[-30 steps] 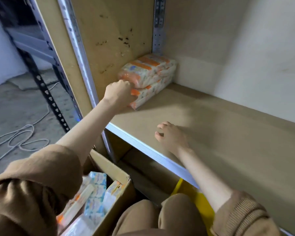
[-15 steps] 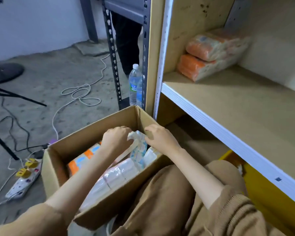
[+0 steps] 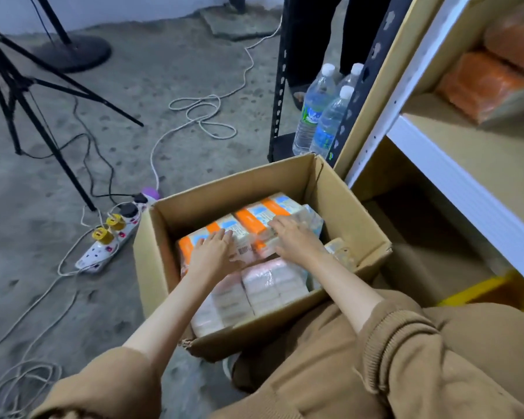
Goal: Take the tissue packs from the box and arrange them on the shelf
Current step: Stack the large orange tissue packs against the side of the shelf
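Observation:
An open cardboard box (image 3: 342,204) stands on the floor in front of my knees. On top inside it lies an orange-and-white tissue pack (image 3: 251,216). My left hand (image 3: 211,255) rests flat on its near left part. My right hand (image 3: 295,241) lies on its right part with the fingers spread. Pale pink and white packs (image 3: 270,287) fill the near side of the box. To the right, the wooden shelf (image 3: 478,155) holds two stacked orange tissue packs (image 3: 487,86) at its back left corner.
Three water bottles (image 3: 316,107) stand beside a black rack post (image 3: 280,77) behind the box. A power strip (image 3: 106,241) and loose cables lie on the concrete floor at left, near a tripod (image 3: 28,95). Something yellow (image 3: 481,288) sits under the shelf.
My left hand left the packs on the shelf and both hands came down into the box. They shifted from a blue-white pack onto the orange-and-white pack. My view swung left and down.

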